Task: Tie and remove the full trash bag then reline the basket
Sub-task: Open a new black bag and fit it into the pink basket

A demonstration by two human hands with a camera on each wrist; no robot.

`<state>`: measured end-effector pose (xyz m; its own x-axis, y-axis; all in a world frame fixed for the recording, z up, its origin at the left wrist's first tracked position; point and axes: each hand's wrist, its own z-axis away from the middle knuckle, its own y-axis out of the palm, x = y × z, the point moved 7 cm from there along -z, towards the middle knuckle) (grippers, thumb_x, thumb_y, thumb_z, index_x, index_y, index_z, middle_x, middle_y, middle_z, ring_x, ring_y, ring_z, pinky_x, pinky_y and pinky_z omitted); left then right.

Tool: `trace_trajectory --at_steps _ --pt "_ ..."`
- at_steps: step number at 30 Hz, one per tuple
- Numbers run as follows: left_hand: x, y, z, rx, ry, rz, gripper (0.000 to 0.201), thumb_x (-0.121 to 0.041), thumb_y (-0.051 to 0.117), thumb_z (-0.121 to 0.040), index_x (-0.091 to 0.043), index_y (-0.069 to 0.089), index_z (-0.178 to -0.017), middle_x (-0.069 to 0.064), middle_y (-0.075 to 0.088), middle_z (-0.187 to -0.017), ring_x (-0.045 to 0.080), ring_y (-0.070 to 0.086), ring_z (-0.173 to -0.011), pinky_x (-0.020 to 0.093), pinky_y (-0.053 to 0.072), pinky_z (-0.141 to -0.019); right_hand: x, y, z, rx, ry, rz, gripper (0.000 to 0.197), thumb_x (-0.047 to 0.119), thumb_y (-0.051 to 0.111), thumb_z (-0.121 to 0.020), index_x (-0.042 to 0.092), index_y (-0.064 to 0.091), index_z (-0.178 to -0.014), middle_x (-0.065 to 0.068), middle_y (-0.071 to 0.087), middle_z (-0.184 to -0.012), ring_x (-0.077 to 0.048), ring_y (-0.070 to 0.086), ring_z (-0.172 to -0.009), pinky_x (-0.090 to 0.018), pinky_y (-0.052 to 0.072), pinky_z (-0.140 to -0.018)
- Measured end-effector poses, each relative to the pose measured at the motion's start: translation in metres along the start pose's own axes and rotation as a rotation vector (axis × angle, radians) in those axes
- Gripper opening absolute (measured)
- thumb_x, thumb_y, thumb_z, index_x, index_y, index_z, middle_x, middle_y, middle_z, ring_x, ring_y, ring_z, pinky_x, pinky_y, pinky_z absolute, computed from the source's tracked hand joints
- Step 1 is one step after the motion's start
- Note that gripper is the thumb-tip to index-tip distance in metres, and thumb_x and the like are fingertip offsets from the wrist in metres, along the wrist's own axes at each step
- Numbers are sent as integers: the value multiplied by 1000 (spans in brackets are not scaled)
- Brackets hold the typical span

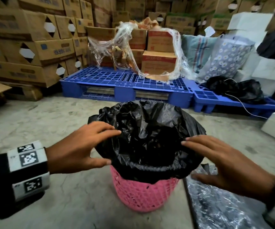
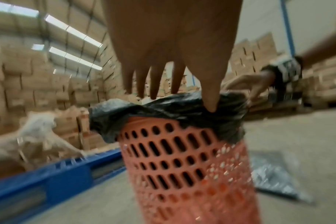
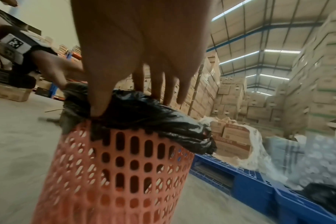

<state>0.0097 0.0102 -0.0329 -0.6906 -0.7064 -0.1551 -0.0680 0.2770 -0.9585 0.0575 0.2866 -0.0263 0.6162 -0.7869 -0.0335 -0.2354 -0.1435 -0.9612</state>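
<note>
Trash bag [image 1: 150,129] not tied yet, still cuffed over the pink basket [image 1: 143,194] rim.
We've got left hand [image 1: 82,146] and right hand [image 1: 224,162] spread open on its edges; tying, lifting, relining all remain.

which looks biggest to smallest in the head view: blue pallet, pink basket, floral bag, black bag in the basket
1. blue pallet, the widest by far
2. black bag in the basket
3. pink basket, only its lower wall showing
4. floral bag

The basket and floral bag look close in size; the floral bag stands farther back, so that order is unsure.
</note>
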Motion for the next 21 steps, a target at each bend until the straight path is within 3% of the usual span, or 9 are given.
trace_trajectory --at_steps 2,5,7,10,14,16,18,20,21 --pt "9 11 -6 60 -4 -128 63 -74 40 -74 -35 52 -122 -2 49 -138 15 34 -134 20 25 -108 -3 10 -8 134 -17 70 42 62 48 -78 31 62 -102 13 66 -99 -9 60 -92 -27 54 -80" --pt "15 16 -1 99 -19 -163 55 -74 32 -78 -31 60 -98 -2 65 -118 16 46 -125 21 40 -96 -4 11 -8 238 -34 49 26 59 51 -81 34 57 -84 17 61 -80 -6 55 -76 -20 48 -63" --pt "12 15 9 86 2 -145 52 -73 36 -78 -32 58 -101 -8 62 -119 7 37 -127 18 39 -97 -2 10 0 318 -36 8 24 60 52 -82 36 56 -84 18 58 -80 -3 53 -75 -16 43 -62" --pt "3 12 21 119 14 -60 50 -67 42 -80 -35 52 -117 -17 52 -128 -2 30 -128 6 19 -105 -4 9 12 420 -25 -29 28 65 53 -80 41 57 -93 23 58 -86 6 51 -81 -13 44 -67" --pt "24 -8 17 -22 -234 244 55 -52 47 -69 -32 55 -120 -26 45 -124 -15 40 -116 -2 30 -93 -10 -13 -6 428 23 -233 56 79 50 -70 46 55 -114 29 59 -113 14 52 -105 -12 46 -86" --pt "46 -5 10 -70 -365 335 44 -43 51 -76 -30 58 -117 -22 53 -119 -12 52 -104 3 39 -88 -6 -26 -32 420 36 -260 57 78 49 -71 46 53 -118 30 59 -116 15 52 -106 -12 46 -88" --pt "63 16 9 28 -484 503 24 -24 52 -86 -37 62 -103 -16 67 -111 -3 62 -97 21 49 -90 5 -26 -62 454 15 -243 56 73 50 -73 41 54 -118 25 62 -116 9 57 -103 -20 49 -88" --pt "71 31 10 80 -583 623 28 -18 43 -91 -36 64 -92 -5 72 -103 8 66 -94 37 51 -91 15 -12 -91 504 -25 -187 58 68 53 -75 34 52 -122 14 65 -119 -3 61 -105 -30 50 -90" --pt "73 31 9 52 -609 611 29 -19 39 -93 -34 63 -89 0 71 -102 13 65 -94 40 51 -90 18 -1 -103 536 -34 -136 63 68 54 -74 32 49 -127 9 63 -124 -10 59 -109 -34 49 -93"
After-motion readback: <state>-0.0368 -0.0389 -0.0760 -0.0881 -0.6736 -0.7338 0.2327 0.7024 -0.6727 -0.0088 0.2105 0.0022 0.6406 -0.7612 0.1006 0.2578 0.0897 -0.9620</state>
